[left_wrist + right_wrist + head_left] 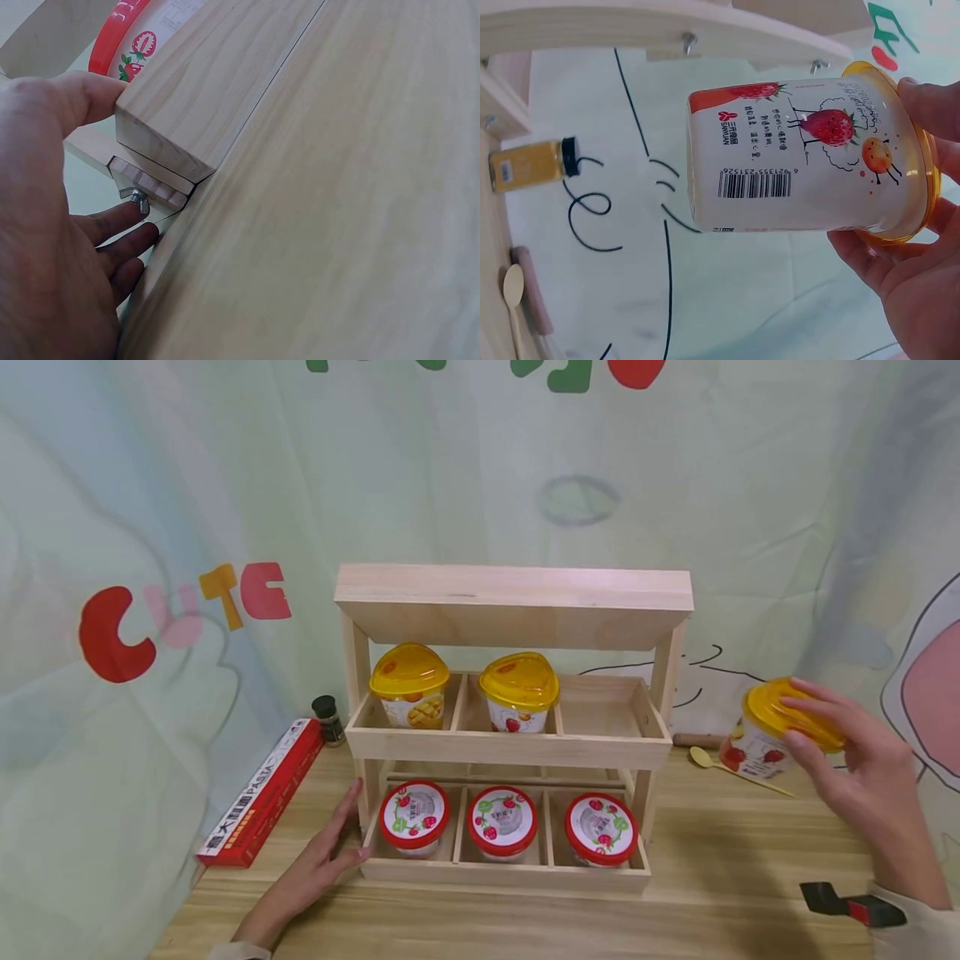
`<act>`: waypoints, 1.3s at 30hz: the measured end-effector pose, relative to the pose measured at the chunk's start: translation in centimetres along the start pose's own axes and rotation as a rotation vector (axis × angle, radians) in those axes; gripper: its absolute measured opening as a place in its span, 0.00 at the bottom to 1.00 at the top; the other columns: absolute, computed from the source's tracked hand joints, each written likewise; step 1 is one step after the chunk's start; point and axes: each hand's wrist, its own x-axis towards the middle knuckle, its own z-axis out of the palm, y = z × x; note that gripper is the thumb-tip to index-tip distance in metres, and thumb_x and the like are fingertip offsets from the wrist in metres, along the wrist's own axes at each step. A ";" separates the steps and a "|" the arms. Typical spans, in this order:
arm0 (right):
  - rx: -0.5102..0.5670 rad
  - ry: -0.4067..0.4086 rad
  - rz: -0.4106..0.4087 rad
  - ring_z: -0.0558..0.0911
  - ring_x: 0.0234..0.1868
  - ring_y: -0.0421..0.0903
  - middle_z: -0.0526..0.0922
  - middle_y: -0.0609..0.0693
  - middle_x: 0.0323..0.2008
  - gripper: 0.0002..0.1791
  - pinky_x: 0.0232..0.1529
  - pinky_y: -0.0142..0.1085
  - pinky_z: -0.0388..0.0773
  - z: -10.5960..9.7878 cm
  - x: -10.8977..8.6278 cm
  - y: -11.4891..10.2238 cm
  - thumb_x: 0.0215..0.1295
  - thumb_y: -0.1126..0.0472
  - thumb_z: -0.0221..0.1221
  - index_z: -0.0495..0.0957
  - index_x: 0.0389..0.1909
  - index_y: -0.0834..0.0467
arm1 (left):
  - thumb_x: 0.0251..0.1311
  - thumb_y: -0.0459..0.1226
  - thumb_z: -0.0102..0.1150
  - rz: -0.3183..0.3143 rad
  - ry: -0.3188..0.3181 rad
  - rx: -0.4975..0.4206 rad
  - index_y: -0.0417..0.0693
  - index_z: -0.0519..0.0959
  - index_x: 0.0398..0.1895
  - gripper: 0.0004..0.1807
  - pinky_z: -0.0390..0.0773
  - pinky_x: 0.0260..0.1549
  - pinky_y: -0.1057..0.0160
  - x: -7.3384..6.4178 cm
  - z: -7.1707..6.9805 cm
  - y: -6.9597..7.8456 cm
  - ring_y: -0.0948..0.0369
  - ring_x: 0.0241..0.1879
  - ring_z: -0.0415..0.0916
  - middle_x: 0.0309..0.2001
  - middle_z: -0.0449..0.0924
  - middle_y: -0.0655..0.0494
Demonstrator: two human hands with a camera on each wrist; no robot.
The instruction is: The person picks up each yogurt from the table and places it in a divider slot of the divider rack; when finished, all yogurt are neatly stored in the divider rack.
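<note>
A two-tier wooden display rack [510,747] stands on the table. At its lower left corner my left hand [318,864] grips the side, thumb on the tray's end and fingers near a wing nut [136,196]. My right hand [870,760] holds a yogurt cup [772,157] by its yellow lid [776,706], right of the rack. Strawberry pictures and a barcode show on the cup's wall. Two yellow-lidded cups, one left [410,681] and one middle [519,689], sit in the upper tray; its right compartment [603,706] is bare. Three red-rimmed tubs [502,821] fill the lower tray.
A red pasta box [262,797] and a dark-capped jar [327,718] lie left of the rack. Below the held cup are a wooden spoon [738,772] and a brown stick-like handle [693,741]. The right wrist view also shows a yellow-filled spice jar [532,165]. A printed cloth [480,485] hangs behind.
</note>
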 end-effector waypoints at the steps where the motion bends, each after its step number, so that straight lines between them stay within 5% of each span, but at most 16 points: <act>1: -0.001 0.002 -0.012 0.71 0.70 0.22 0.76 0.37 0.76 0.23 0.60 0.09 0.66 0.1 0.1 -0.2 0.69 0.71 0.66 0.84 0.64 0.62 | 0.71 0.36 0.63 0.012 0.004 -0.013 0.59 0.43 0.90 0.52 0.52 0.68 0.82 0.0 0.0 -0.1 0.83 0.74 0.56 0.77 0.68 0.30; 8: 0.075 0.011 -0.074 0.74 0.71 0.29 0.79 0.49 0.75 0.23 0.63 0.12 0.69 0.7 1.3 -1.6 0.67 0.75 0.66 0.84 0.63 0.64 | 0.72 0.35 0.63 0.023 0.000 -0.040 0.58 0.43 0.90 0.52 0.49 0.66 0.87 0.0 0.2 -0.4 0.88 0.73 0.51 0.78 0.65 0.27; 18: 0.209 0.000 -0.151 0.78 0.73 0.40 0.79 0.58 0.73 0.22 0.64 0.17 0.74 2.1 3.2 -3.5 0.66 0.78 0.62 0.82 0.61 0.72 | 0.73 0.39 0.62 -0.042 -0.011 -0.010 0.63 0.41 0.90 0.51 0.50 0.67 0.83 0.0 0.0 -0.4 0.91 0.72 0.49 0.80 0.63 0.31; 33: 0.325 -0.031 -0.248 0.80 0.72 0.47 0.80 0.64 0.70 0.20 0.66 0.22 0.77 4.4 5.1 -6.4 0.66 0.77 0.63 0.81 0.59 0.74 | 0.72 0.37 0.63 -0.011 -0.005 -0.011 0.61 0.43 0.90 0.52 0.54 0.68 0.82 -0.1 0.1 -0.1 0.88 0.72 0.54 0.78 0.68 0.32; 39: 0.356 -0.057 -0.287 0.80 0.70 0.47 0.80 0.63 0.70 0.25 0.64 0.22 0.78 6.0 5.9 -6.8 0.57 0.83 0.62 0.83 0.58 0.73 | 0.72 0.38 0.63 -0.024 -0.005 0.032 0.62 0.42 0.90 0.52 0.62 0.69 0.75 0.0 0.0 -0.4 0.84 0.72 0.57 0.77 0.71 0.35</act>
